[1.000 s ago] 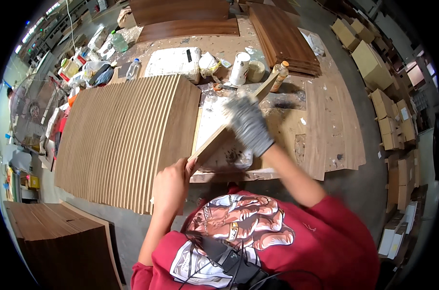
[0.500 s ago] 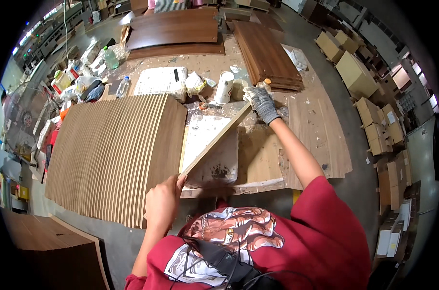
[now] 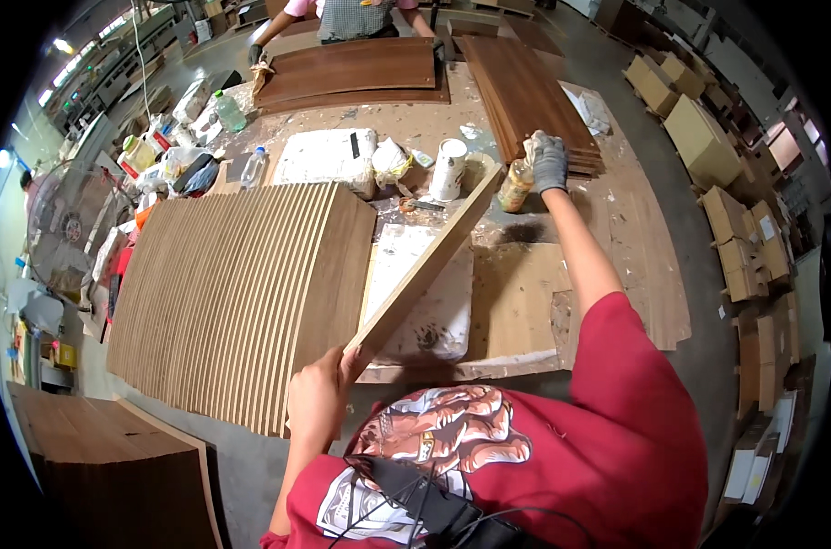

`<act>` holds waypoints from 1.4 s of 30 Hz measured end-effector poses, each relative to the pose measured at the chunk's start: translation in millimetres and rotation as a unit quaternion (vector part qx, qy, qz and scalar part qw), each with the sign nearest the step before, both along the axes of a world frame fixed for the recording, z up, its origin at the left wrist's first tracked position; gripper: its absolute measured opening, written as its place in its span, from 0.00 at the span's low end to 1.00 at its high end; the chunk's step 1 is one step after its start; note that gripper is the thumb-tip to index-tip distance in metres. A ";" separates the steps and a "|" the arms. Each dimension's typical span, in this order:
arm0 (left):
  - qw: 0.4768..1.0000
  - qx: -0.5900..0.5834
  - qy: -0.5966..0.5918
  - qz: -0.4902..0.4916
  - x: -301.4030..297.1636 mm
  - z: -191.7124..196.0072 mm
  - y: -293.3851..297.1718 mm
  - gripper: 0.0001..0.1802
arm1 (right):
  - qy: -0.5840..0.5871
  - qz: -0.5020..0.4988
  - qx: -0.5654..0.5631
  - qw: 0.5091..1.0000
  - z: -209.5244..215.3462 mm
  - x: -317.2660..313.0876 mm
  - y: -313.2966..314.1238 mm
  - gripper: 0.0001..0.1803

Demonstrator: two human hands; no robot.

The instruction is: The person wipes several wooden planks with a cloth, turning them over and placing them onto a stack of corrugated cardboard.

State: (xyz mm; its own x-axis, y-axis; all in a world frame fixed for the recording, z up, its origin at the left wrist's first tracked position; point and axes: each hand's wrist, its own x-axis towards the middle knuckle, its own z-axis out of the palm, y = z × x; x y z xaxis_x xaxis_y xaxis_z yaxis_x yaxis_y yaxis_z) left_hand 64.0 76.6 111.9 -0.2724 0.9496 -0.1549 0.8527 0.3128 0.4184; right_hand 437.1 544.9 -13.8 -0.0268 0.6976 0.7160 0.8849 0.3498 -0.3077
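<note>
My bare left hand [image 3: 319, 398] is closed on the near end of a long wooden board [image 3: 429, 261]. The board stands on edge, slanting away to the right over a white, stained pad [image 3: 406, 316]. My right hand [image 3: 550, 163], in a grey glove, is closed on a pale rag [image 3: 531, 148]. That rag lies against the upper end of a small bottle of amber liquid [image 3: 515, 188], hiding its top. I cannot tell whether the bottle is lifted off the table. Left of the board, a row of similar boards [image 3: 223, 293] stands packed on edge.
A white canister [image 3: 448, 169] and a white wrapped block [image 3: 315, 157] stand beyond the boards. Dark brown panels [image 3: 525, 96] are stacked at the far right. Across the table a person [image 3: 354, 20] has gloved hands at another panel [image 3: 347, 69]. Several bottles [image 3: 230, 110] crowd the left edge.
My right hand has left the board's far end and moved right to the bottle with the rag. The whole view has shifted slightly. The person across the table shows more fully.
</note>
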 end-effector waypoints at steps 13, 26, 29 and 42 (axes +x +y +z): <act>0.999 0.037 0.000 0.009 -3.7 -4.1 4.1 0.19 | -0.227 -0.074 -0.141 0.961 -22.1 -19.2 -6.1 0.23; 0.999 0.015 -0.017 0.045 4.8 -0.4 8.9 0.18 | 0.541 0.053 -0.077 0.836 29.1 76.5 -54.1 0.15; 0.999 0.025 -0.043 0.008 4.6 2.3 14.3 0.18 | 0.726 0.121 -0.242 0.632 -11.9 196.8 -51.7 0.28; 0.999 0.023 -0.005 0.027 9.3 2.2 11.3 0.19 | 0.222 0.014 0.001 0.975 59.2 89.8 -85.4 0.14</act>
State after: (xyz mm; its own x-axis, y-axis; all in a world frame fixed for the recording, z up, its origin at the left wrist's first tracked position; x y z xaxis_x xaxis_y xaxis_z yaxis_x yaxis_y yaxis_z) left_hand 73.3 87.9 114.0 -0.3213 0.9401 -0.1139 0.8313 0.3377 0.4415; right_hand 526.9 459.5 45.4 0.2663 0.6999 0.6627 0.6552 0.3729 -0.6570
